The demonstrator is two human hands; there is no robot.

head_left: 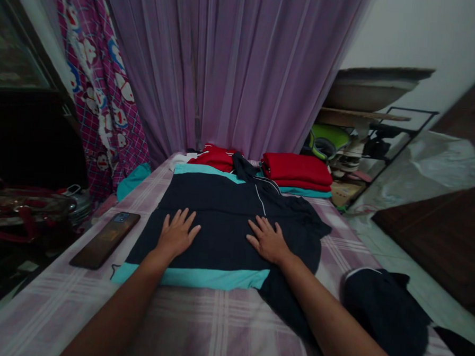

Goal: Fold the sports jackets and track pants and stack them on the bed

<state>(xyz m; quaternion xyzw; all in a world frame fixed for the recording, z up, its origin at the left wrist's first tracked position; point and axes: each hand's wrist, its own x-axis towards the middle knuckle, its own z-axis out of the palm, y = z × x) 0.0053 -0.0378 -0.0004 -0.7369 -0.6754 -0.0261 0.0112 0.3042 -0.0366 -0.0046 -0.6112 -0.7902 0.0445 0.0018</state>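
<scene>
Both hands lie flat, palms down, on a dark navy jacket (220, 209) spread out on the bed (222, 326). The left hand (175, 233) is released, its fingers spread and pointing away from the person, and it grips nothing. It only presses on the cloth. The right hand (268, 239) is in the same state just beside it, with a stretch of bare jacket between the two. It rests below the white-edged zip line that runs up toward the collar.

A teal band (192, 277) crosses the jacket on the wrist side of both hands, and another teal band (206, 170) lies well beyond the fingertips. On the outer side of the right hand, the jacket bunches into loose dark folds.

Out past the left hand, near it but apart from the jacket, a dark phone (105, 239) lies flat on the checked sheet. Well ahead of the left fingertips sits a red folded pile (214, 156). Ahead of the right hand, a second red stack (297, 170) rests on a teal garment (306, 192). Beside the right forearm, toward the bed's edge, lies another dark garment (385, 313), crumpled. A purple curtain (235, 66) hangs behind the piles.
</scene>
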